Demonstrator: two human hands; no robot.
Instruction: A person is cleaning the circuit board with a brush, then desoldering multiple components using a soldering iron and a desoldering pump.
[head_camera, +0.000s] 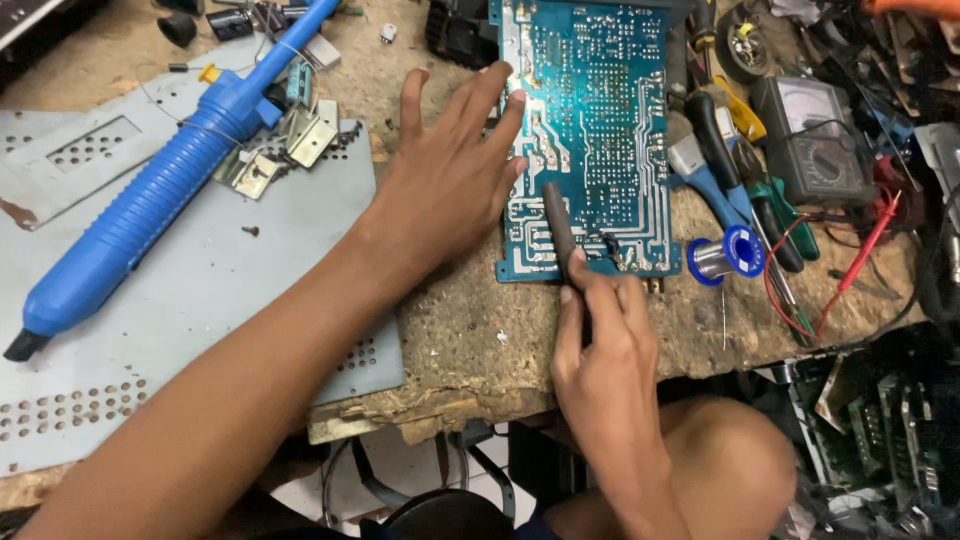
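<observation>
The right hand (600, 340) lies nearest the camera, low in the view above a bent knee, its fingers wrapped around the dark handle of a soldering iron (560, 235) whose shaft reaches up onto the lower edge of a blue circuit board (595, 130). The board lies solder side up on the worn surface (470, 330), tilted slightly, and the iron's end meets it near a small dark blob at the bottom row of joints; whether that joint is finished cannot be told, so the work looks to be in mid-course, with most of the board's joints untouched by either hand. The left hand (445, 180) is spread flat and holds nothing, palm down, fingertips pressing the board's left edge to steady it, its forearm crossing a grey perforated metal panel (200, 290). A blue desoldering pump (150, 190) rests unused on that panel, and a spool of solder (725, 255) sits just right of the board, beside pliers and a multimeter (815, 140).
</observation>
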